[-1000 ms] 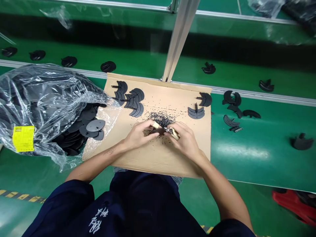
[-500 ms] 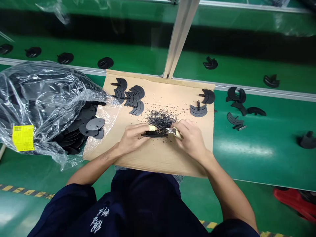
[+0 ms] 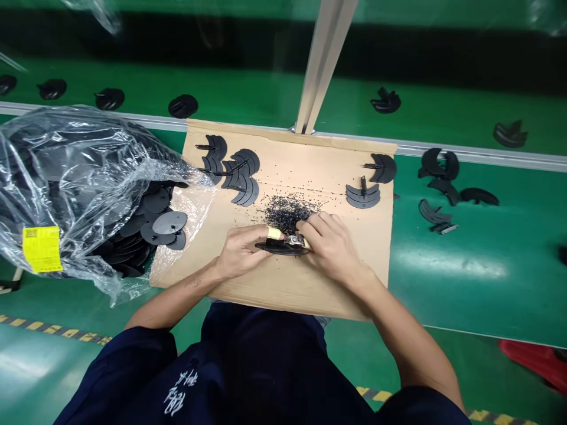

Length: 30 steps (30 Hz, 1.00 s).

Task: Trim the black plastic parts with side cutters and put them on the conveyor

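My left hand, with yellow tape round one finger, grips a flat black plastic part by its left side, low over the cardboard. My right hand is closed round a pair of nippers. Their metal jaws lie against the part's upper edge; whether they are biting on anything is too small to tell. Just beyond both hands a heap of tiny black offcuts is scattered on the cardboard sheet.
To the left a clear plastic bag spills black discs. Fan-shaped black parts lie at the cardboard's upper left, others at its right. More black pieces rest on the green bench. A metal post stands behind.
The nippers have moved left and slightly towards me, from beside the part's right end onto its upper edge. My right hand has moved with them. My left hand has barely shifted.
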### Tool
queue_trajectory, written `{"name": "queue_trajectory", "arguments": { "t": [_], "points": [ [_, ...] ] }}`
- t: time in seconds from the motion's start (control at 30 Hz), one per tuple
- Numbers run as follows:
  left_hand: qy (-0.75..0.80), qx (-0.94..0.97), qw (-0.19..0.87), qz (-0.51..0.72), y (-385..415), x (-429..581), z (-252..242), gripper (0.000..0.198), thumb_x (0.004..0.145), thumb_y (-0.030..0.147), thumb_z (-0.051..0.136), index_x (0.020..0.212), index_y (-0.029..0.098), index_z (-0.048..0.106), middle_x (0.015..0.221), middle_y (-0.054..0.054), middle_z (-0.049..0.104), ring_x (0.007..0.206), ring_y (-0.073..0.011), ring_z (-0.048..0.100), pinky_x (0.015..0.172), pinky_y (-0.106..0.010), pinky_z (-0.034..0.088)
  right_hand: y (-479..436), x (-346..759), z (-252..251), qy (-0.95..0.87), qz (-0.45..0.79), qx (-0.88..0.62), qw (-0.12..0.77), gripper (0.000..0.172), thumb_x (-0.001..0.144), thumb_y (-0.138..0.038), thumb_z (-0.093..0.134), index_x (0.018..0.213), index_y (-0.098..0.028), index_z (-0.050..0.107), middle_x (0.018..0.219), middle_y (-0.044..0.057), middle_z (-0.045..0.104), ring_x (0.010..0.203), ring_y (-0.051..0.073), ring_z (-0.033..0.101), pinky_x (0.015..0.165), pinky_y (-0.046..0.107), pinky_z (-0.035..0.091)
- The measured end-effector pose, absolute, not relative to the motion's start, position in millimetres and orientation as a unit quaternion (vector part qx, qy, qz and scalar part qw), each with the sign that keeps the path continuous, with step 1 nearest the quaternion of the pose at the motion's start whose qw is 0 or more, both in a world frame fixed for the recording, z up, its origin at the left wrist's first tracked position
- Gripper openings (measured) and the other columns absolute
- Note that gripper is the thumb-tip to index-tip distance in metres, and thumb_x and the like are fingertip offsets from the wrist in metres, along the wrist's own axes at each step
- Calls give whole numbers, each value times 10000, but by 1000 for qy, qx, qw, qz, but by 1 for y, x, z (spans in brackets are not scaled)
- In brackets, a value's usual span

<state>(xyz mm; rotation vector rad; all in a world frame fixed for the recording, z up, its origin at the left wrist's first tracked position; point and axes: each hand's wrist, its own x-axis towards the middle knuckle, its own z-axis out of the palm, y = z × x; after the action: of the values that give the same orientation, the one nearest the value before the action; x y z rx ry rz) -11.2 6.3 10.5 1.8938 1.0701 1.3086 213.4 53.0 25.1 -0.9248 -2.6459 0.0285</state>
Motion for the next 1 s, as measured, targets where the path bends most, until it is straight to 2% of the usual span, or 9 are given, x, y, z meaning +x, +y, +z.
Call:
{"name": "queue_trajectory", "arguments": {
  "t": [0.17,0.33,0.53,0.67,0.77,0.83,0.93,1.0],
  "points": [
    [386,715,290,506,7,-7,7,139,911,173,735,1042,168,782,843,-60,809,701,-119,750,638,-179,590,51,211,24,-929,-38,-329,168,266,984,-70,475,785,-191,604,688,19,545,684,181,379,643,324,276],
    [397,708,285,510,8,-8,6,158,907,218,749,1054,165,769,868,-62,808,719,-131,751,648,-205,606,48,212,21,-922,5,-343,178,276,924,-4,454,786,-190,604,658,7,545,622,162,386,613,310,265],
    [398,757,260,449,12,-20,16,194,915,243,744,1091,161,740,915,-76,784,811,-151,732,751,-260,605,53,219,27,-910,-33,-389,138,246,873,10,479,819,-192,608,737,48,595,704,202,411,644,343,260],
    [374,808,257,375,17,-18,19,238,975,238,647,1197,173,704,919,-61,744,780,-137,679,707,-254,568,54,219,34,-916,-63,-380,112,245,905,8,471,888,-190,615,806,77,618,763,233,420,678,364,261],
    [385,812,272,345,21,-15,17,228,984,244,619,1182,166,702,884,-48,720,755,-136,657,685,-246,544,53,225,34,-913,-55,-394,95,232,906,2,487,913,-183,628,837,89,638,793,239,458,692,364,279],
    [411,798,284,337,23,-15,16,196,968,242,635,1126,158,714,863,-45,716,752,-144,654,682,-250,532,54,233,33,-905,-21,-415,92,201,903,-22,518,930,-179,639,846,94,658,803,243,499,692,356,309],
    [445,773,312,327,24,-14,16,147,937,220,659,1050,151,726,851,-42,718,744,-155,653,674,-253,513,53,240,35,-883,118,-432,144,126,937,-166,607,1056,-188,643,932,90,706,838,247,584,717,348,400],
    [440,767,334,326,24,-12,17,143,930,216,669,1046,156,729,863,-41,724,748,-156,655,680,-253,510,51,237,37,-856,224,-418,204,192,947,-291,662,1115,-205,624,1005,83,720,877,241,630,740,346,454]
  ]
}}
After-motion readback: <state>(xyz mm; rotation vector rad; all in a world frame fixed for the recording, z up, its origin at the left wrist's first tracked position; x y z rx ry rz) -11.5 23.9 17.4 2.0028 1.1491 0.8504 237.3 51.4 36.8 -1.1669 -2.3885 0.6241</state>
